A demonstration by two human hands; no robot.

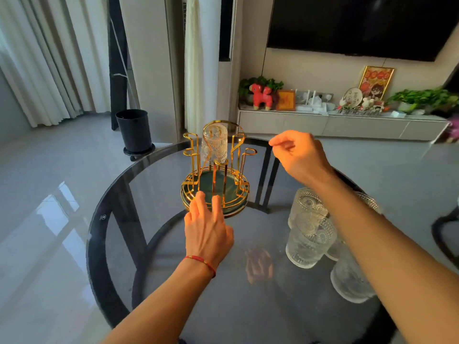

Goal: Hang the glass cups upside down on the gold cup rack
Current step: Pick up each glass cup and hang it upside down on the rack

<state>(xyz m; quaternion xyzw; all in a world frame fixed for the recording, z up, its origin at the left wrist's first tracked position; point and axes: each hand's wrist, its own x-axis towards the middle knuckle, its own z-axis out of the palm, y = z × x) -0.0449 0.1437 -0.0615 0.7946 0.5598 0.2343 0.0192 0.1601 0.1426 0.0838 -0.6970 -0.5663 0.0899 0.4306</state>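
Observation:
The gold cup rack (215,192) stands on the far middle of the round glass table (116,194). One embossed glass cup (215,142) hangs upside down on a back peg. My left hand (208,227) rests on the near rim of the rack's green base, fingers spread on it. To the right of the rack, my right hand (301,155) hovers with fingers loosely curled and nothing in it. Several more glass cups (311,232) stand on the table at the right, partly hidden under my right forearm.
A black bin (135,131) stands on the floor beyond the table at the left. A low TV cabinet (342,125) with ornaments and plants runs along the far wall. A dark chair edge (444,232) shows at the right.

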